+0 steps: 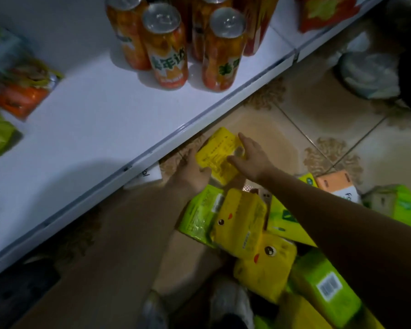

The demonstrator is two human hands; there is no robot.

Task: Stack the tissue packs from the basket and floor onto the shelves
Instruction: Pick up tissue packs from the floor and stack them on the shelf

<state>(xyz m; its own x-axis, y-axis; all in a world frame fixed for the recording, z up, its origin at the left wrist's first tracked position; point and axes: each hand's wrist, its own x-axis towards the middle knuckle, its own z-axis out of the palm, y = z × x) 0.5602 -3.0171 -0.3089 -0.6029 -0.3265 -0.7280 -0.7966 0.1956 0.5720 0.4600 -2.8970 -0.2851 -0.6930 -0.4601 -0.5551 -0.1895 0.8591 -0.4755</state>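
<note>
While left hand (193, 170) and right hand (250, 154) fingers (243, 138) clasp it, the rectangular pack (217, 151) gleams.

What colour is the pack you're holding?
The pack is yellow with small dark print; head view.

Between the left hand (195, 170) and right hand (252, 155), the yellow tissue pack (217, 151) wears glossy plastic film. Above them, the shelf (93, 119) looks smooth and matt; the cans (166, 46) have shiny metal tops.

Left hand (191, 170) fingers behind yellow tissue pack (217, 151); rear cans (125, 24) cropped (top edge); snack packets (17, 84) blurred
</note>
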